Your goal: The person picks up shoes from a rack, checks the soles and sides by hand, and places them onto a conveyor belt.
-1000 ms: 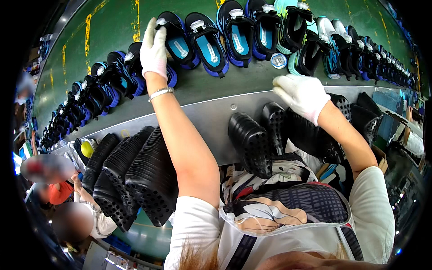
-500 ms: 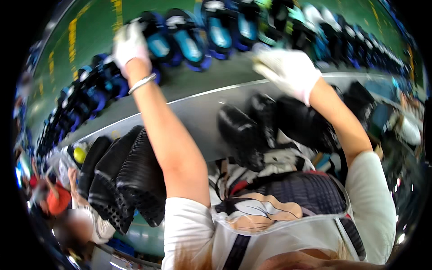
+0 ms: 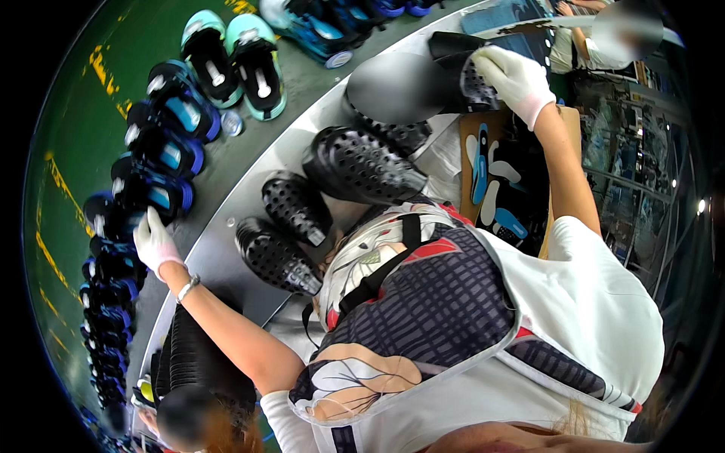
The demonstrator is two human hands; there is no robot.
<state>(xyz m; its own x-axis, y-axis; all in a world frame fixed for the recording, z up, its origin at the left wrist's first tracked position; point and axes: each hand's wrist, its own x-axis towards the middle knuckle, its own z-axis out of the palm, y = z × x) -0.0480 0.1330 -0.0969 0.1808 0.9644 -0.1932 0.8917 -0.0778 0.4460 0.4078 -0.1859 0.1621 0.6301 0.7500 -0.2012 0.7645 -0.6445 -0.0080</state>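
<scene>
My left hand (image 3: 155,241), in a white glove with a bracelet at the wrist, reaches out to the row of black-and-blue shoes (image 3: 147,192) on the green belt (image 3: 72,128) and grips the edge of one. My right hand (image 3: 515,77), also gloved, is stretched far to the right and closed on a black perforated shoe piece (image 3: 467,75) beside a cardboard box (image 3: 472,128) of insoles. I wear a patterned apron over a white shirt.
Several black perforated clogs (image 3: 355,162) lie on the grey metal shelf (image 3: 226,249) between belt and body. Stacked black pieces (image 3: 200,355) sit at lower left, teal shoes (image 3: 234,64) further along the belt. Another person (image 3: 585,34) stands at top right.
The view has swung round. My right hand left the shelf edge and went right onto the black perforated piece. My left hand stayed on the blue shoes on the belt.
</scene>
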